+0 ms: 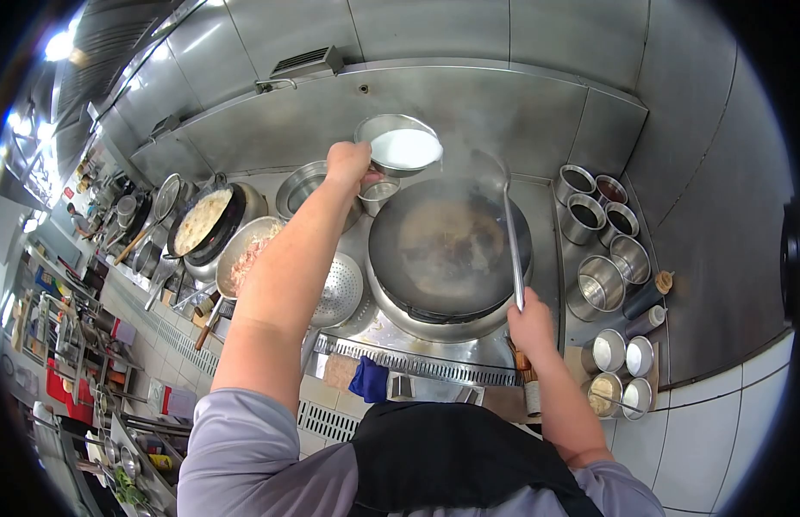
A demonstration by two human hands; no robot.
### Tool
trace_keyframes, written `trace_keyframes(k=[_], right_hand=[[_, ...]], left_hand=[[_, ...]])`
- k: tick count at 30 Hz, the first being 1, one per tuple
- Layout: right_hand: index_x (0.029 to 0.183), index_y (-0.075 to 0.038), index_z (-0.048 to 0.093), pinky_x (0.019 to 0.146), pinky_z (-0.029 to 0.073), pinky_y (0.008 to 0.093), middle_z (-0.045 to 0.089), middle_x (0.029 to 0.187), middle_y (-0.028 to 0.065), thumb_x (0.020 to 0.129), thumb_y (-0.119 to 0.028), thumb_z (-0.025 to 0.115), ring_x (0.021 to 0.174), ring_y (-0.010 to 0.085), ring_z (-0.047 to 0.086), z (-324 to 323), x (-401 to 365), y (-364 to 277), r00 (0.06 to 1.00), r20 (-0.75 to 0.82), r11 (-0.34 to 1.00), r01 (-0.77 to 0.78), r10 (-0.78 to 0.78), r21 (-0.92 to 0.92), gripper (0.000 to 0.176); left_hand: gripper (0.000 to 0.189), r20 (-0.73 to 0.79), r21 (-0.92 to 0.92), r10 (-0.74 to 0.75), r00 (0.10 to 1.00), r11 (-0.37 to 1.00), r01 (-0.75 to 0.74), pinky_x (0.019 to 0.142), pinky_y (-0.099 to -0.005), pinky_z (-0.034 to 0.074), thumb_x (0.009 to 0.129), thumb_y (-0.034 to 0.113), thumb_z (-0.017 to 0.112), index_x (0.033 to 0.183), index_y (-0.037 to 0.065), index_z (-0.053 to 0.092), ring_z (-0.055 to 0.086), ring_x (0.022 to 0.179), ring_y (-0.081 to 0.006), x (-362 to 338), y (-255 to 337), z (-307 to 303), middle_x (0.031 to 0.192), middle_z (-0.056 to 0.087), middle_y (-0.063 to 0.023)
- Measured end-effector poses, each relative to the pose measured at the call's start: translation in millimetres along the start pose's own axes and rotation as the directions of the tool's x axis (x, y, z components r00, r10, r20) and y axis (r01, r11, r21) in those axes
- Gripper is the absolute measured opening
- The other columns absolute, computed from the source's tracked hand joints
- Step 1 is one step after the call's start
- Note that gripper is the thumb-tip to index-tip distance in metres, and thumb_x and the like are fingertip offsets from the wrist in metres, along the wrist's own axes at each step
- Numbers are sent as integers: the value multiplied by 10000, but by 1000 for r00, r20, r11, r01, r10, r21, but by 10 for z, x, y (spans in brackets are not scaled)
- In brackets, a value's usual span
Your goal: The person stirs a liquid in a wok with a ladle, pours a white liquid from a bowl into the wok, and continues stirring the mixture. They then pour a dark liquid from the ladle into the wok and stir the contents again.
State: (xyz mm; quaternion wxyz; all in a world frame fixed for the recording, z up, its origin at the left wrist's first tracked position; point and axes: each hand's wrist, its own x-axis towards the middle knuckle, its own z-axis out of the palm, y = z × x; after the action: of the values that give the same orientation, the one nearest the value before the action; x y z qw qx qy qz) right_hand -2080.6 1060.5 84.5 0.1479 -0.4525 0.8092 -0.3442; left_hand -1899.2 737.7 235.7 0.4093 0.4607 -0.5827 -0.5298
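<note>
My left hand (350,164) grips the rim of a metal bowl (371,131), which is tilted to the right beyond the wok. White liquid (406,149) in it reaches the lip, and a thin trickle seems to hang there. My right hand (532,324) is wrapped round the long handle of a wok ladle (510,228). The ladle's head is raised over the wok's far right edge, blurred by steam. Below both hands, the dark wok (391,258) sits on the burner, steaming, with a brownish wet patch in its middle.
Left of the wok are a perforated strainer (340,289), a bowl of raw-looking meat pieces (236,263) and another pan with pale food (203,221). Several metal seasoning pots (583,217) line the right side. A blue cloth (369,379) lies at the front edge.
</note>
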Motion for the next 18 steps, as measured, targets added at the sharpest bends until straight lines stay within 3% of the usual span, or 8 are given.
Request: trace_keyframes(k=[2, 5, 6, 7, 9, 10, 14, 18], right_hand=[[1149, 58, 508, 793, 480, 495, 614, 948, 310, 839, -168, 522, 879, 468, 589, 172, -6, 113, 981, 23, 976, -187, 191, -115, 384], [1117, 90, 512, 711, 519, 471, 633, 917, 280, 843, -181, 528, 772, 421, 638, 434, -93, 371, 993, 67, 988, -84, 94, -131, 385], [1009, 47, 544, 527, 516, 405, 639, 799, 181, 863, -185, 533, 583, 299, 635, 291, -178, 88, 913, 242, 904, -379, 329, 200, 274], [1009, 47, 544, 527, 516, 405, 639, 799, 181, 863, -185, 533, 583, 299, 635, 287, -165, 109, 911, 243, 902, -382, 332, 201, 274], [904, -9, 533, 400, 435, 306, 572, 688, 72, 881, -166, 535, 456, 163, 543, 250, -157, 148, 788, 582, 488, -597, 204, 637, 159], [939, -45, 506, 368, 371, 265, 511, 635, 14, 894, -139, 541, 414, 111, 465, 227, -165, 96, 770, 607, 423, -626, 199, 655, 110], [936, -36, 507, 371, 379, 268, 511, 634, 20, 881, -143, 551, 416, 118, 472, 99, -153, -57, 784, 589, 412, -612, 198, 676, 128], [933, -21, 511, 374, 388, 271, 502, 630, 22, 868, -122, 543, 402, 119, 460, -71, -99, -175, 889, 432, 644, -420, 150, 639, 125]], left_hand=[[212, -4, 1, 2, 1000, 1000, -2, 521, -320, 570, 828, 91, 503, 873, -110, 553, 644, 593, -277, 5, 0, -2, 775, 605, -177], [213, -17, 8, 0, 1000, 1000, 0, 517, -319, 566, 827, 95, 504, 872, -106, 559, 646, 584, -274, 17, 16, -7, 766, 609, -177], [212, -23, 15, -6, 1000, 1000, 6, 515, -320, 565, 828, 97, 505, 867, -103, 562, 646, 577, -273, 19, 16, -5, 762, 608, -175], [212, -21, 16, -8, 1000, 1000, 8, 515, -320, 565, 828, 97, 505, 867, -103, 562, 646, 577, -273, 16, 15, -9, 762, 608, -175], [214, -30, 46, 17, 999, 999, -16, 505, -318, 563, 828, 98, 503, 856, -104, 566, 644, 568, -269, 14, 4, -17, 758, 609, -175], [214, -28, 47, 17, 999, 999, -16, 505, -318, 563, 828, 98, 503, 856, -104, 566, 644, 568, -269, 17, -4, -17, 758, 609, -175], [221, -32, 45, 14, 999, 999, -13, 492, -311, 561, 830, 99, 500, 853, -112, 564, 645, 566, -272, 37, -36, -30, 758, 608, -178], [231, -25, 13, 12, 1000, 1000, -12, 489, -308, 564, 832, 100, 497, 855, -121, 559, 644, 559, -275, 19, -56, -42, 764, 605, -185]])
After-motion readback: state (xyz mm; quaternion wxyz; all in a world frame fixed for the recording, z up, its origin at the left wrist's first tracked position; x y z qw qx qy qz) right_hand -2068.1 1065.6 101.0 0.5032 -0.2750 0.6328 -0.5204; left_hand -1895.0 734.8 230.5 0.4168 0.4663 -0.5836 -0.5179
